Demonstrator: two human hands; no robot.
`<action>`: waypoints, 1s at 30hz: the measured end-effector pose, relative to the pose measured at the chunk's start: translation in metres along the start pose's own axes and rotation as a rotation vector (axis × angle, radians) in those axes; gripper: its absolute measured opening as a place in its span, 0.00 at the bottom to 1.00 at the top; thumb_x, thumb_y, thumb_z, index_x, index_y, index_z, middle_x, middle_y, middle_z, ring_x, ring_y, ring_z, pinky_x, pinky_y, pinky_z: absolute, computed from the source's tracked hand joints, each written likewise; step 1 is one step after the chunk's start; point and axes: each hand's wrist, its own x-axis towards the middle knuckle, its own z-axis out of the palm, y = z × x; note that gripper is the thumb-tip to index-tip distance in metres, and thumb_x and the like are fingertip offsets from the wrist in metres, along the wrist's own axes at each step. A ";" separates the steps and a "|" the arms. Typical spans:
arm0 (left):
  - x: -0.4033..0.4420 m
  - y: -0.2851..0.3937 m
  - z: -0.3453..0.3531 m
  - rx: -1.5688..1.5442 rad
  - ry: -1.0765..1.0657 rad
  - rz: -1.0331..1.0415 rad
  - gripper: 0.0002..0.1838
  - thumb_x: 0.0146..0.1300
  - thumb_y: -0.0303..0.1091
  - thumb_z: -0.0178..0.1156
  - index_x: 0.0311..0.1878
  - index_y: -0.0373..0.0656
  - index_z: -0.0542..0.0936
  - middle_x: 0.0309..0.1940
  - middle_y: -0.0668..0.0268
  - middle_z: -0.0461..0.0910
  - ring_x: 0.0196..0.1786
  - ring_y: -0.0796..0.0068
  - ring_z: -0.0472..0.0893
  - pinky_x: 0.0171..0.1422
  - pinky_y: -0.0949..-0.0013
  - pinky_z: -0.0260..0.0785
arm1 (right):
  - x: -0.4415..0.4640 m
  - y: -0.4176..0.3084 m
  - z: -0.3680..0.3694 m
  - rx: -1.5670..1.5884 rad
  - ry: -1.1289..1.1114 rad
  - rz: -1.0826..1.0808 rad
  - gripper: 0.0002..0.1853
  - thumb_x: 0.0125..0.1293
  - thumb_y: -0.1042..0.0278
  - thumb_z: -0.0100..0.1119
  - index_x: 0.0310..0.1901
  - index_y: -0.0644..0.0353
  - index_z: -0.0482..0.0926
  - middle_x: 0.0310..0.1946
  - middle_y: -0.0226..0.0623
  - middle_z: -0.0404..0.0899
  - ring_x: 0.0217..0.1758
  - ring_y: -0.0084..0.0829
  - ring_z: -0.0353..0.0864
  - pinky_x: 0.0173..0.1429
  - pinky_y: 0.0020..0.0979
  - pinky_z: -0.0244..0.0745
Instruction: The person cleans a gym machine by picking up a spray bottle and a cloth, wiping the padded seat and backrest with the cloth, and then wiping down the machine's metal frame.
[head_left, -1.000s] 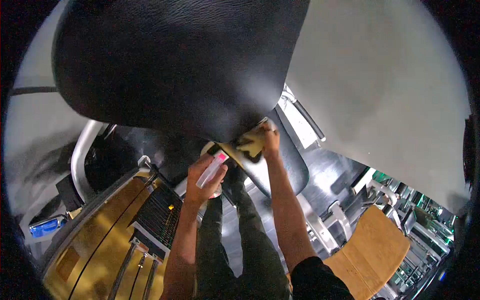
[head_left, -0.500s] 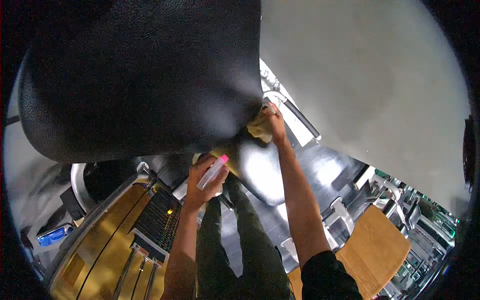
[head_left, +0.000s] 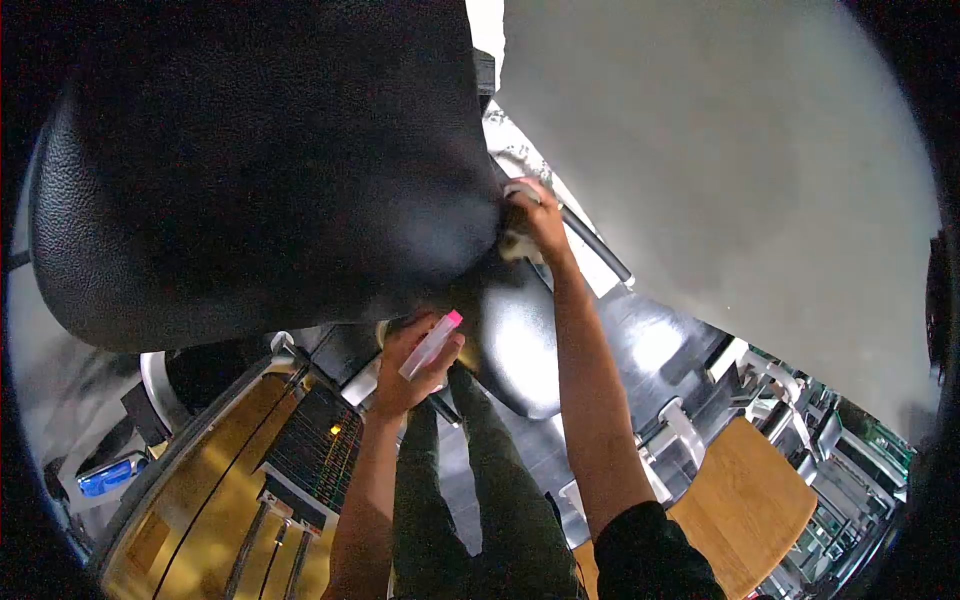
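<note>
My left hand (head_left: 408, 362) is closed around a small translucent bottle with a pink cap (head_left: 430, 346), below the lower edge of a large black padded cushion (head_left: 270, 190). My right hand (head_left: 543, 222) grips a yellowish cloth (head_left: 518, 246) at the cushion's right edge, beside a metal bar with a black grip (head_left: 598, 243). Its fingertips are partly hidden behind the cushion's side. Between my forearms, a second black pad (head_left: 520, 345) shines under the light.
A gold-coloured panel with a black chart (head_left: 315, 440) stands at lower left, near a blue object (head_left: 110, 476). A wooden board (head_left: 748, 505) and metal gym equipment (head_left: 690, 440) are at lower right. A grey wall (head_left: 720, 150) fills the upper right.
My right hand with the cloth has moved slightly up and left along the cushion's edge. Less of the cloth shows now. The left hand still holds the bottle in nearly the same place.
</note>
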 end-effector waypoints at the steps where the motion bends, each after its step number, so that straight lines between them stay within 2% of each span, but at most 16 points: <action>1: 0.001 -0.003 0.001 0.060 -0.004 0.007 0.11 0.62 0.41 0.63 0.35 0.42 0.78 0.24 0.72 0.75 0.26 0.83 0.73 0.30 0.75 0.64 | 0.001 0.007 0.000 -0.049 0.013 0.053 0.13 0.63 0.68 0.54 0.48 0.59 0.79 0.41 0.32 0.81 0.46 0.25 0.77 0.54 0.26 0.70; 2: 0.001 -0.005 0.002 0.120 -0.009 0.013 0.11 0.62 0.41 0.63 0.35 0.42 0.78 0.24 0.71 0.76 0.26 0.82 0.73 0.31 0.74 0.65 | -0.003 0.014 -0.003 0.035 -0.013 0.201 0.13 0.64 0.67 0.53 0.49 0.58 0.79 0.42 0.30 0.81 0.46 0.25 0.77 0.54 0.25 0.70; 3: 0.000 -0.005 0.003 0.123 -0.011 0.011 0.11 0.62 0.41 0.63 0.35 0.42 0.78 0.24 0.71 0.76 0.26 0.82 0.73 0.31 0.74 0.65 | -0.003 0.020 -0.004 0.038 -0.011 0.202 0.13 0.64 0.67 0.53 0.49 0.58 0.79 0.42 0.30 0.81 0.46 0.25 0.77 0.54 0.25 0.70; 5: -0.001 -0.005 0.006 0.226 0.019 -0.121 0.12 0.62 0.42 0.63 0.36 0.42 0.79 0.24 0.69 0.77 0.27 0.79 0.75 0.31 0.72 0.66 | -0.004 0.034 -0.003 -0.174 -0.031 0.011 0.13 0.64 0.68 0.53 0.49 0.60 0.78 0.45 0.31 0.78 0.47 0.25 0.75 0.56 0.28 0.69; 6: 0.000 -0.005 0.006 0.232 0.014 -0.123 0.12 0.62 0.42 0.63 0.36 0.42 0.79 0.24 0.69 0.77 0.27 0.79 0.75 0.31 0.72 0.66 | -0.003 0.032 -0.004 -0.170 -0.026 0.013 0.13 0.64 0.68 0.53 0.49 0.60 0.78 0.45 0.31 0.78 0.47 0.25 0.75 0.56 0.28 0.69; 8: 0.000 -0.008 0.006 0.163 -0.028 -0.027 0.14 0.61 0.44 0.64 0.36 0.41 0.79 0.24 0.67 0.77 0.27 0.76 0.77 0.32 0.71 0.67 | 0.001 0.014 -0.004 -0.077 -0.040 -0.169 0.13 0.62 0.70 0.54 0.49 0.58 0.79 0.42 0.31 0.80 0.46 0.24 0.77 0.54 0.24 0.70; 13: 0.007 -0.057 0.020 0.125 0.077 -0.080 0.16 0.58 0.45 0.66 0.36 0.41 0.79 0.22 0.67 0.77 0.26 0.75 0.77 0.33 0.70 0.68 | -0.054 -0.051 0.000 0.045 -0.005 -0.154 0.17 0.60 0.79 0.54 0.51 0.58 0.77 0.43 0.30 0.79 0.46 0.22 0.77 0.54 0.23 0.69; 15: 0.012 -0.072 0.028 0.168 0.153 -0.080 0.16 0.58 0.45 0.66 0.35 0.41 0.78 0.22 0.66 0.77 0.26 0.75 0.77 0.32 0.70 0.68 | -0.084 -0.061 -0.004 0.142 0.106 -0.005 0.16 0.62 0.79 0.52 0.51 0.58 0.77 0.42 0.29 0.79 0.45 0.22 0.76 0.52 0.23 0.70; 17: 0.019 -0.078 0.038 0.096 0.167 -0.158 0.15 0.58 0.44 0.65 0.33 0.41 0.78 0.21 0.66 0.76 0.26 0.74 0.77 0.32 0.70 0.67 | -0.109 -0.053 -0.016 0.093 0.248 -0.030 0.15 0.63 0.78 0.52 0.51 0.59 0.77 0.42 0.29 0.78 0.45 0.22 0.76 0.52 0.24 0.70; 18: 0.023 -0.061 0.039 0.142 0.135 -0.100 0.14 0.58 0.44 0.66 0.31 0.42 0.77 0.21 0.67 0.76 0.25 0.75 0.77 0.31 0.70 0.67 | -0.123 -0.047 -0.020 0.094 0.248 -0.026 0.15 0.63 0.78 0.52 0.51 0.59 0.77 0.42 0.29 0.78 0.45 0.22 0.76 0.52 0.24 0.70; 20: 0.034 -0.088 0.051 0.102 0.179 -0.033 0.15 0.58 0.44 0.66 0.31 0.42 0.77 0.21 0.67 0.76 0.24 0.76 0.76 0.30 0.70 0.67 | -0.153 -0.033 -0.028 0.076 0.430 0.060 0.14 0.63 0.76 0.53 0.50 0.60 0.77 0.42 0.30 0.78 0.45 0.22 0.76 0.52 0.25 0.70; 21: 0.039 -0.099 0.057 0.064 0.226 0.036 0.15 0.59 0.44 0.66 0.30 0.42 0.77 0.21 0.68 0.76 0.23 0.76 0.76 0.30 0.70 0.66 | -0.168 -0.026 -0.029 0.070 0.433 0.062 0.14 0.63 0.76 0.53 0.50 0.60 0.77 0.42 0.30 0.78 0.45 0.22 0.76 0.52 0.25 0.70; 23: 0.048 -0.085 0.061 0.075 0.185 -0.004 0.15 0.60 0.44 0.65 0.30 0.42 0.76 0.20 0.69 0.75 0.22 0.77 0.75 0.28 0.71 0.65 | -0.197 -0.010 -0.030 -0.028 0.456 0.142 0.15 0.61 0.75 0.55 0.51 0.61 0.76 0.42 0.30 0.78 0.45 0.22 0.76 0.53 0.25 0.70; 26: 0.061 -0.084 0.067 -0.026 0.176 -0.167 0.16 0.61 0.46 0.63 0.29 0.42 0.76 0.17 0.69 0.73 0.20 0.78 0.75 0.24 0.73 0.65 | -0.231 0.013 -0.031 -0.087 0.433 0.218 0.13 0.65 0.69 0.55 0.51 0.60 0.75 0.42 0.31 0.77 0.47 0.23 0.74 0.53 0.27 0.69; 29: 0.072 -0.082 0.065 0.046 0.159 -0.230 0.18 0.60 0.48 0.64 0.30 0.40 0.76 0.17 0.69 0.73 0.18 0.78 0.74 0.23 0.72 0.67 | -0.254 0.029 -0.028 -0.099 0.467 0.254 0.13 0.64 0.69 0.56 0.50 0.59 0.75 0.42 0.31 0.77 0.45 0.24 0.75 0.52 0.27 0.69; 30: 0.074 -0.089 0.064 0.006 0.137 -0.199 0.21 0.60 0.50 0.64 0.32 0.39 0.77 0.19 0.68 0.74 0.18 0.77 0.75 0.23 0.72 0.69 | -0.259 0.030 -0.025 -0.044 0.469 0.272 0.16 0.61 0.75 0.56 0.51 0.59 0.75 0.45 0.32 0.77 0.49 0.25 0.74 0.55 0.28 0.69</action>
